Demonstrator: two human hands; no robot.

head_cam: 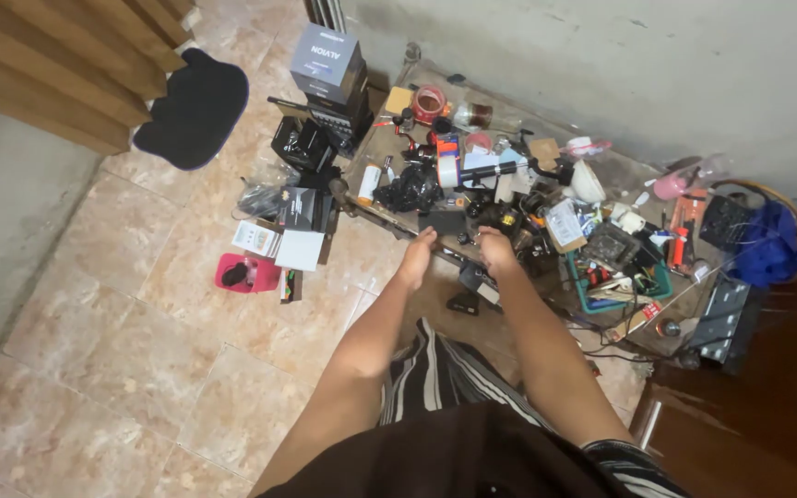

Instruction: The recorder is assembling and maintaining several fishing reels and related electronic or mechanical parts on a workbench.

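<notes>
Reaching hands (417,256) (493,251), cluttered table edge (389,224), open floor (140,369) left

Both bare forearms stretch forward and away from the body, running nearly parallel, about as far apart as the shoulders at the elbows and drawing closer toward the wrists. The left hand (417,258) is extended with the wrist straight, back of the hand up, fingers pointing ahead and held close together, slightly bent at the tips. The right hand (495,249) sits just beside it at the same reach, back of the hand up, fingers curled downward and inward so the knuckles show; whether it grips anything cannot be told at this size. The 2 hands are near each other but not touching. A dark sleeve covers each upper arm.
</notes>
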